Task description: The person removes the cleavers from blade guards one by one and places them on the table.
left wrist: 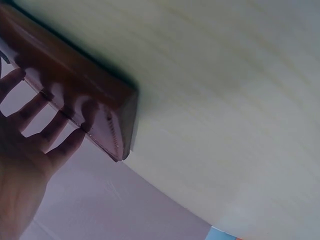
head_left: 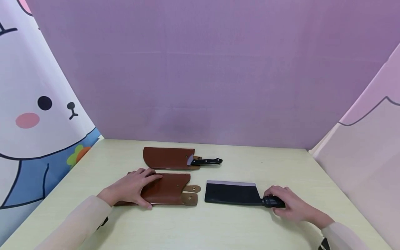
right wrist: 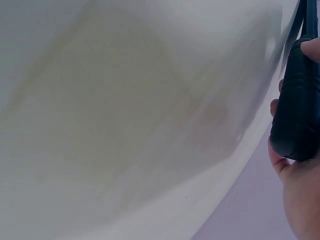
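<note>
My left hand [head_left: 134, 187] spans a brown leather knife sheath [head_left: 170, 189] from above, thumb at its near edge and fingers at its far edge. In the left wrist view the fingers [left wrist: 70, 147] meet the edge of that brown sheath [left wrist: 75, 75]. Two tan strap ends with snaps stick out at its right end. To its right lies a cleaver [head_left: 232, 194], its black blade pointing left with a silver edge on the far side. My right hand [head_left: 290, 205] grips the cleaver's black handle [right wrist: 297, 105], fingers and thumb wrapped around it.
Behind the held sheath lies another brown sheath [head_left: 167, 158] with a knife's black riveted handle [head_left: 207, 161] sticking out to the right. The pale wooden table [head_left: 175, 229] meets a purple backdrop [head_left: 206, 76]. Printed cloth [head_left: 37, 139] hangs at the left.
</note>
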{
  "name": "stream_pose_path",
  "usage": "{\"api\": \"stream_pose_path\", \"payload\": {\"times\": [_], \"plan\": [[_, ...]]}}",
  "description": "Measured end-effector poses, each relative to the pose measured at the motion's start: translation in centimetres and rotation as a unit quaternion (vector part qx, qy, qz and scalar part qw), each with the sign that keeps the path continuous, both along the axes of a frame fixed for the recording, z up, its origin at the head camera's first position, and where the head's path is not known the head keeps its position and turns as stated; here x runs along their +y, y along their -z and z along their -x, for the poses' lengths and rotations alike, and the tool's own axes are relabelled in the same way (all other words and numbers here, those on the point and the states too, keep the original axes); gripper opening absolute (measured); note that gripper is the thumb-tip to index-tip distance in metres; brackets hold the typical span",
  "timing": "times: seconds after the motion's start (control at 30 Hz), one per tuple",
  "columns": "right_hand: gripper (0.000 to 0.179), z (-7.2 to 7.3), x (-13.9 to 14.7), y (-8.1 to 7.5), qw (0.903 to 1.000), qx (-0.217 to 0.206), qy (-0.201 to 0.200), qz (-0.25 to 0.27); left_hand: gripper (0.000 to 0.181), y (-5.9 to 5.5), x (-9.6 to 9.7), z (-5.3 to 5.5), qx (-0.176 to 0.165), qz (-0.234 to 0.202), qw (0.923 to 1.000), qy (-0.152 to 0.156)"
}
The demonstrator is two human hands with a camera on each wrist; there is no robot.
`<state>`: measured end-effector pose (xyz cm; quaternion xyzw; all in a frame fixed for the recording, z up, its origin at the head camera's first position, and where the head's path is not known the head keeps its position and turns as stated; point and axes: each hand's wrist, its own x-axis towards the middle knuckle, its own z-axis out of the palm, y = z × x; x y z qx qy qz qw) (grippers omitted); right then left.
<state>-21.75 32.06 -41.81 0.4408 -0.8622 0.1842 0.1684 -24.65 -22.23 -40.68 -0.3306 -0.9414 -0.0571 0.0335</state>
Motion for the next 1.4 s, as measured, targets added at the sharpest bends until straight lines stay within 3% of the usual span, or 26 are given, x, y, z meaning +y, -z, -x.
{"api": "stream_pose_path", "payload": {"times": [0.9, 1.17, 1.4], "plan": [[0.050, 1.1, 0.2, 0.0, 0.9974, -0.063, 0.026, -0.024, 0.100, 0.0, 0.0, -0.1, -0.027, 0.006, 0.9996, -0.008], [0.052, 1.5, 0.3, -0.5, 0.9962, -0.078, -0.002, -0.039, 0.102, -0.3, 0.0, -0.4, -0.059, 0.004, 0.9981, -0.019], [0.049, 1.5, -0.2, -1.3, 0.9930, -0.108, 0.007, -0.048, 0.105, -0.5, 0.0, -0.5, -0.083, -0.002, 0.9963, -0.022]]}}
